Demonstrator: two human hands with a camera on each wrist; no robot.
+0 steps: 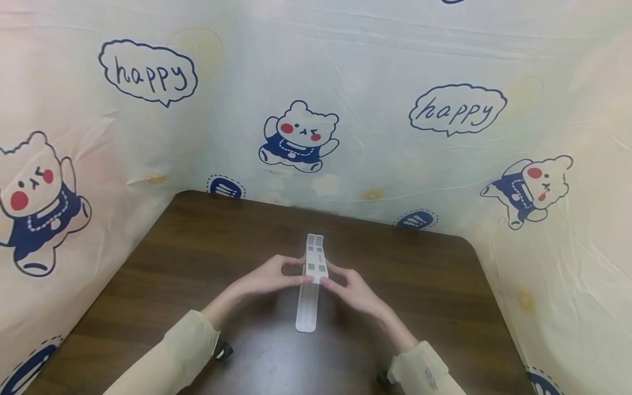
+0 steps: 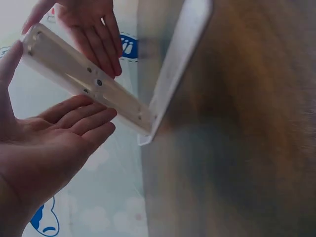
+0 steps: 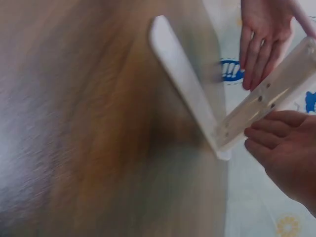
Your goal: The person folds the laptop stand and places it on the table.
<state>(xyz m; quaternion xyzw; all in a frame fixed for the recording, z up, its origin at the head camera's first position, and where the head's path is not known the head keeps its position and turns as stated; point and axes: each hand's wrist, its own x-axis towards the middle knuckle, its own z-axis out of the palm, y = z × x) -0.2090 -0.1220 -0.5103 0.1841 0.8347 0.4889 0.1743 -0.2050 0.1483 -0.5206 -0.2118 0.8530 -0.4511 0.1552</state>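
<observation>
A white folding stand (image 1: pixel 316 259) with grey square pads is held between both hands above the brown table. Its long flat arm (image 1: pixel 307 310) with a rounded end points toward me. Both wrist views show the two arms meeting in a V at a hinge, with small dark holes in the raised arm (image 2: pixel 64 59). My left hand (image 1: pixel 269 276) holds the raised arm's left side with thumb and fingertips. On the opposite side, my right hand (image 1: pixel 359 291) grips it likewise. The other fingers of both hands are stretched out along the sides.
The dark wooden table (image 1: pixel 419 329) has rounded far corners. Behind it and to both sides hangs a pale curtain (image 1: pixel 365 66) printed with bears and the word "happy". Black wrist straps show at the cream sleeves (image 1: pixel 190 343).
</observation>
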